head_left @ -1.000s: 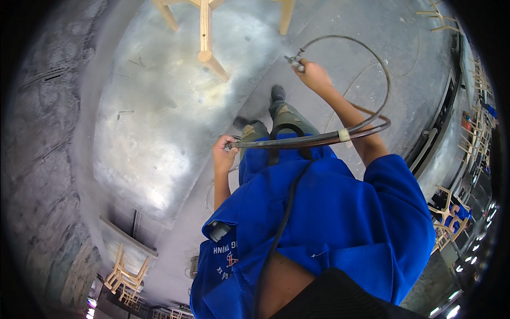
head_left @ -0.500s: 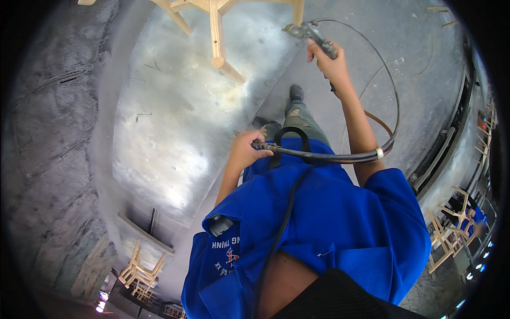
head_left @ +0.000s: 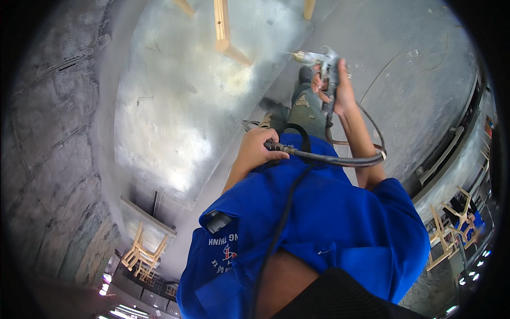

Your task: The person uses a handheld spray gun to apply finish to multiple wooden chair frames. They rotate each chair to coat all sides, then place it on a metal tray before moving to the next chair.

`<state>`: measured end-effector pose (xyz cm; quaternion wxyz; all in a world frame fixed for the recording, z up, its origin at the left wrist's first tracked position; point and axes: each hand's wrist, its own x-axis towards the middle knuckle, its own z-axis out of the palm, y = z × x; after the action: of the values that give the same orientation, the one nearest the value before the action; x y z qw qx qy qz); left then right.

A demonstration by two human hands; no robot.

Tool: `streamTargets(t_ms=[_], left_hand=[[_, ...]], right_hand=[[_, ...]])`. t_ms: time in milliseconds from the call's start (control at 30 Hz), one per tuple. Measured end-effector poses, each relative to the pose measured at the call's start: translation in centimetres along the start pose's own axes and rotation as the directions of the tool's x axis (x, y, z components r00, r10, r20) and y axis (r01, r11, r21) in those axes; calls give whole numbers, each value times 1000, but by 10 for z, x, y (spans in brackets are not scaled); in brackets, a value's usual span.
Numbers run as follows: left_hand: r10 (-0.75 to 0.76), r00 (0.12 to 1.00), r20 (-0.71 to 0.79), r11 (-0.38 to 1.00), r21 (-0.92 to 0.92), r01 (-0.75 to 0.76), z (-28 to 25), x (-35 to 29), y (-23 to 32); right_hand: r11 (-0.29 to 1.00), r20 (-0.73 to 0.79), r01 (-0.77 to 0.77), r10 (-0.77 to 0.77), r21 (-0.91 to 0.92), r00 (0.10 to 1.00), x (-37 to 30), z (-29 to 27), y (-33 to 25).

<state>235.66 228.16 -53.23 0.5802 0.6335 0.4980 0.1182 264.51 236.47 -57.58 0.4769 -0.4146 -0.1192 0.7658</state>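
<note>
Metal spray gun (head_left: 319, 58) in right hand (head_left: 340, 87)

Right hand (head_left: 333, 85) up at one o'clock, arm stretched nearly straight, fingers curled tight in a firm grip. Left hand (head_left: 258, 148) sits dead centre, fist closed, elbow bent, forearm running down toward seven o'clock.

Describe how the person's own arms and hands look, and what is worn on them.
Both forearms are bare from the elbow down. The left hand and right hand wear no gloves, and no watch or ring can be seen. The upper arms are covered by the short sleeves of a bright blue work shirt, which has pale lettering and a small red and white emblem on its front.
</note>
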Motion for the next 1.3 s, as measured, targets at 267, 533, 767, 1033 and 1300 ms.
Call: streamTargets(t_ms=[267, 533, 767, 1033, 1300], left_hand=[[-20, 996, -92, 981, 189, 37, -18, -22, -16], [-109, 963, -247, 972, 178, 155, -28, -21, -57], [-222, 878, -424, 951, 104, 290, -32, -11, -67], [-250, 843, -476, 940, 89, 329, -30, 1, -58], [-221, 865, -451, 947, 113, 301, -37, 9, -63]], right_hand=[[978, -441, -204, 164, -45, 883, 99, -83, 123], [966, -591, -258, 198, -19, 782, 208, -133, 193], [988, -419, -141, 156, 67, 895, 344, -63, 180], [971, -99, -22, 47, 237, 994, 363, -38, 163], [977, -290, 113, -56, 184, 955, 344, -44, 143]])
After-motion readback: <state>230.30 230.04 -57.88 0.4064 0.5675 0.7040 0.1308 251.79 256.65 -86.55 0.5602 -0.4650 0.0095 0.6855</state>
